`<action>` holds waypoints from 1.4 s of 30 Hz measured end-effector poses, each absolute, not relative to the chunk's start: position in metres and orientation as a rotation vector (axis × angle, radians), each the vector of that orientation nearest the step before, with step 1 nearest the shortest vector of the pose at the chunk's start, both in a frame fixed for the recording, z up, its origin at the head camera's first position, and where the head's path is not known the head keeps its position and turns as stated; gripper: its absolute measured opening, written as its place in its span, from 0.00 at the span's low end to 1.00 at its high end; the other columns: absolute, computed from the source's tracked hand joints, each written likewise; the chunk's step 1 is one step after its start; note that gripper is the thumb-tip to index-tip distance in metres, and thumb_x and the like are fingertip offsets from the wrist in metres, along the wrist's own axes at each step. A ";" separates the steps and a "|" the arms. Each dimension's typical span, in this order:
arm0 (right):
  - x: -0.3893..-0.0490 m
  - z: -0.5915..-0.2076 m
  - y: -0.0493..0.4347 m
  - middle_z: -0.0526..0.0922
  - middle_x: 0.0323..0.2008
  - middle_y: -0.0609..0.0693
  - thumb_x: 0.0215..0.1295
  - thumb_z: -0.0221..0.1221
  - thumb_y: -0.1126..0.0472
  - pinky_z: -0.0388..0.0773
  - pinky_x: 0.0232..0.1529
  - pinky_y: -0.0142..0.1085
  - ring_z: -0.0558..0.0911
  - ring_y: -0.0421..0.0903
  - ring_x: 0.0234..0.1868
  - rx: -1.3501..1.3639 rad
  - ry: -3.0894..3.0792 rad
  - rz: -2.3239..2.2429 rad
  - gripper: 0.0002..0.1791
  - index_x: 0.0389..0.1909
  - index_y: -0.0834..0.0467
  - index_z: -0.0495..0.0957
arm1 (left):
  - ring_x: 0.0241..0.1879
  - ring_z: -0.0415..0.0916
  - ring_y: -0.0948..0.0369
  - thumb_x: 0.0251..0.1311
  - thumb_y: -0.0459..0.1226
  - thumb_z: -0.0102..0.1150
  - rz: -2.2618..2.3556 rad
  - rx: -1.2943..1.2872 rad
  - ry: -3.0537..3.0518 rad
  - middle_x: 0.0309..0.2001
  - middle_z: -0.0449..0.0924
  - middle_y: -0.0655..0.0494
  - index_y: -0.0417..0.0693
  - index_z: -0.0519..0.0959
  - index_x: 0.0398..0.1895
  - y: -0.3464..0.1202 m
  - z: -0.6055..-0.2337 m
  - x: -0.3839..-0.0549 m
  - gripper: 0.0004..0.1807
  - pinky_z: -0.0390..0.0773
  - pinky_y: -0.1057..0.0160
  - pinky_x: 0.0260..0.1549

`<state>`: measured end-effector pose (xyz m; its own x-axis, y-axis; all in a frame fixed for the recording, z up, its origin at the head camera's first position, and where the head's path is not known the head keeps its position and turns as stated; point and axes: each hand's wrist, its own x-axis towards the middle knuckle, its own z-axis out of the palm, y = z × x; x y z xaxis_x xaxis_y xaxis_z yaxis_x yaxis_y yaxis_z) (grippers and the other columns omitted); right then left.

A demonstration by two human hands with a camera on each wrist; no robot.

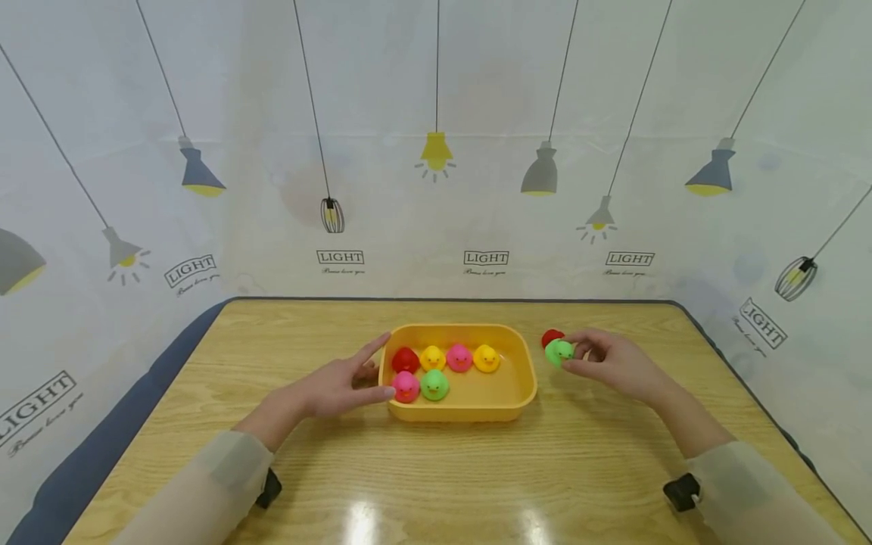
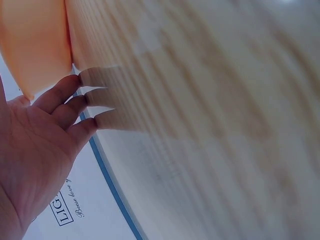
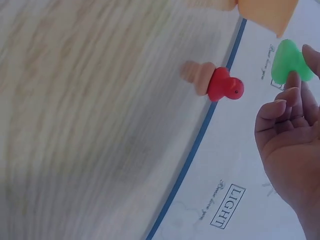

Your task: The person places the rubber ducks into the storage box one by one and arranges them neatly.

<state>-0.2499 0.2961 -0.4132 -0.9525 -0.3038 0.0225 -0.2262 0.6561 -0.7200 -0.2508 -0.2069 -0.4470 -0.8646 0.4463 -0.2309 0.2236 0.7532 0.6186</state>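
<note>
An orange-yellow plastic tray (image 1: 463, 414) stands on the table and holds several small rubber ducks in two rows. The back row has a red duck (image 1: 405, 361), a yellow duck (image 1: 432, 359), a pink duck and another yellow one. In front sit a pink duck (image 1: 406, 387) and a green duck (image 1: 434, 386). My left hand (image 1: 337, 386) rests against the tray's left end, thumb and index finger spread along its rim. Right of the tray, my right hand (image 1: 616, 365) pinches another green duck (image 3: 288, 61) above the table. A red duck (image 3: 223, 85) stands on the table, partly hidden in the head view.
The wood-grain table (image 1: 463, 469) has a dark blue edge. Behind and at the sides hangs a pale cloth (image 1: 381, 91) printed with lamps and "LIGHT". A small black device (image 1: 682, 492) sits at the right sleeve, and another (image 1: 269, 489) at the left.
</note>
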 end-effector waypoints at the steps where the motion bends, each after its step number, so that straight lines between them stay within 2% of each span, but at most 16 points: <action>1: -0.249 -0.412 0.294 0.83 0.41 0.51 0.74 0.72 0.50 0.72 0.30 0.32 0.75 0.44 0.34 -0.455 2.767 -1.191 0.22 0.62 0.55 0.84 | 0.80 0.68 0.38 0.67 0.74 0.59 0.850 0.513 2.584 0.81 0.71 0.41 0.84 0.38 0.90 -0.207 -0.447 -0.251 0.57 0.62 0.26 0.79; 9: -0.248 -0.405 0.272 0.84 0.40 0.51 0.72 0.73 0.53 0.72 0.30 0.31 0.75 0.42 0.33 -0.564 2.795 -1.202 0.21 0.62 0.54 0.85 | 0.81 0.69 0.39 0.66 0.75 0.59 0.844 0.508 2.590 0.81 0.71 0.42 0.84 0.38 0.90 -0.208 -0.448 -0.251 0.57 0.62 0.26 0.79; 17: -0.250 -0.407 0.252 0.84 0.38 0.49 0.68 0.76 0.59 0.74 0.32 0.30 0.76 0.43 0.33 -0.682 2.802 -1.233 0.18 0.56 0.57 0.87 | 0.81 0.68 0.38 0.67 0.75 0.59 0.843 0.519 2.592 0.81 0.71 0.41 0.84 0.38 0.90 -0.207 -0.447 -0.251 0.57 0.61 0.26 0.80; 28: -0.251 -0.413 0.230 0.85 0.36 0.44 0.66 0.77 0.58 0.72 0.33 0.30 0.74 0.40 0.34 -0.779 2.819 -1.159 0.15 0.51 0.56 0.90 | 0.80 0.69 0.37 0.67 0.74 0.60 0.853 0.518 2.593 0.81 0.71 0.40 0.83 0.38 0.90 -0.207 -0.447 -0.250 0.57 0.62 0.27 0.79; 42: -0.253 -0.419 0.211 0.84 0.34 0.40 0.65 0.78 0.57 0.76 0.35 0.30 0.78 0.44 0.36 -0.799 2.834 -1.080 0.13 0.49 0.51 0.92 | 0.81 0.68 0.38 0.65 0.76 0.60 0.854 0.490 2.592 0.81 0.70 0.41 0.86 0.38 0.90 -0.206 -0.447 -0.249 0.57 0.60 0.27 0.80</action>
